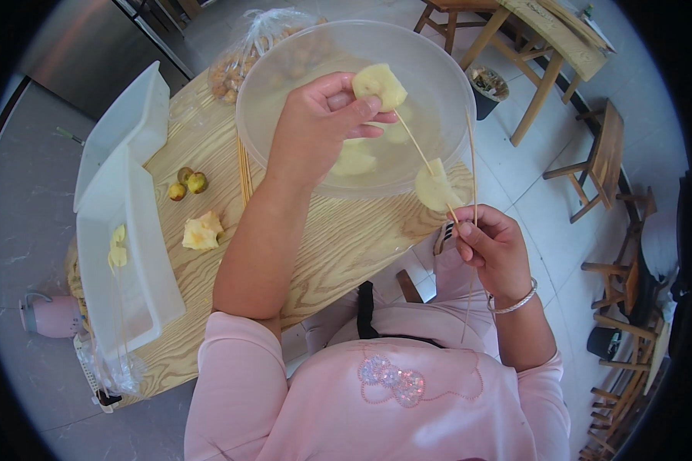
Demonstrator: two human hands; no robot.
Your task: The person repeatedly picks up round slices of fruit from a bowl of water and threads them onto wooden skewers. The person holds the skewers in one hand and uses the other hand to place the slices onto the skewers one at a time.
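Note:
My left hand (328, 121) pinches a pale yellow slice (383, 83), apparently potato, at the upper end of a bamboo skewer (412, 135). A second pale slice (435, 185) sits lower on that skewer, just above my right hand (493, 248). The fingers of my right hand grip the skewer's lower end, along with another bare skewer (472, 155) that stands nearly upright. Under my left hand is a large translucent plastic basin (357, 31) of water, with several similar slices (354, 158) in it.
On the wooden table (334, 253) lie small round fruits (187, 183), a pale yellow chunk (203, 230) and a bundle of skewers (244, 173). White plastic bins (141, 242) line the left; one holds skewered slices (118, 248). A filled plastic bag (225, 75) stands behind the basin.

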